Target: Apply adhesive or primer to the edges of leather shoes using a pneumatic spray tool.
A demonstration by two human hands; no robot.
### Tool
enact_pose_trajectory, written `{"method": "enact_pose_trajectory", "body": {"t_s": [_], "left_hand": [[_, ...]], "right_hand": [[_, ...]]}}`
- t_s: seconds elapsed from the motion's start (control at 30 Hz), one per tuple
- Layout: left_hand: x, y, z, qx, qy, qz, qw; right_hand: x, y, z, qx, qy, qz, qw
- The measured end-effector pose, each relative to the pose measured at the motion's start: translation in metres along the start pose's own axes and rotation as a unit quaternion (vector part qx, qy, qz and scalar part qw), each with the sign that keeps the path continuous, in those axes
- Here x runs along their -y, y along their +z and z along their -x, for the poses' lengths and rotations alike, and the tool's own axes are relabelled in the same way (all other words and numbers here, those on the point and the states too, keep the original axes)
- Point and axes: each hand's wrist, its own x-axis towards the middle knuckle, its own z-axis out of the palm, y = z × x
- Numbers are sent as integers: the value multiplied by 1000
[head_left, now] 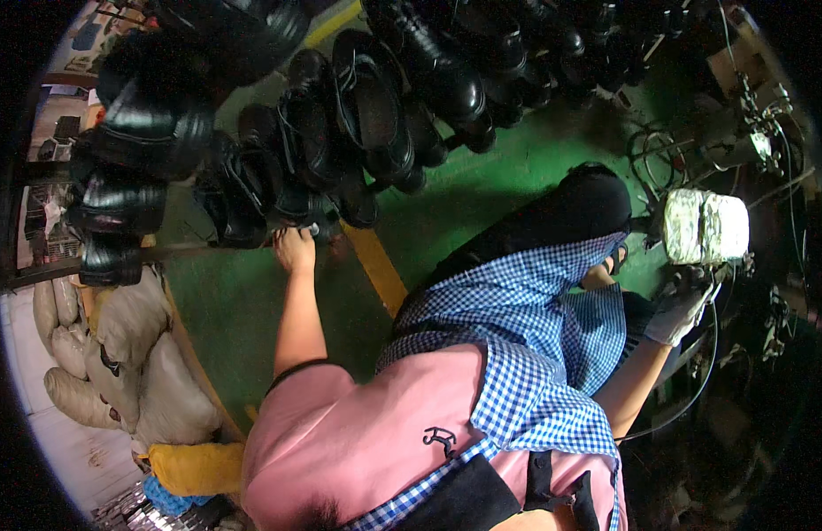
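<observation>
My left hand [295, 251] is bare and reaches up to the lower edge of a rack of black shoes, its fingers curled around the rack's rail [185, 253]. Black leather shoes [371, 115] hang in rows just above and beyond it. At the right, my right hand [681, 311] wears a pale glove and is beside dark machine parts. Just above the glove is a block wrapped in shiny, clear-looking film [705, 228]. The gloved fingertips are partly lost against the dark parts, so their grip does not show.
Stuffed pale sacks [136, 354] lie at the left, with a yellow bundle [194, 469] and blue cloth [167, 497] nearer. A yellow stripe [375, 265] crosses the green floor. Dark machinery with thin cables [713, 354] fills the right side. My legs extend across the middle.
</observation>
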Motion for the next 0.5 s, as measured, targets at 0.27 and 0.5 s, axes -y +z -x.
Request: {"method": "enact_pose_trajectory", "body": {"t_s": [0.27, 0.5], "left_hand": [[4, -78, 77, -174, 6, 156, 972], [-56, -249, 111, 59, 150, 339, 927]], "right_hand": [[5, 24, 1, 8, 69, -47, 996], [59, 49, 6, 10, 105, -259, 960]]}}
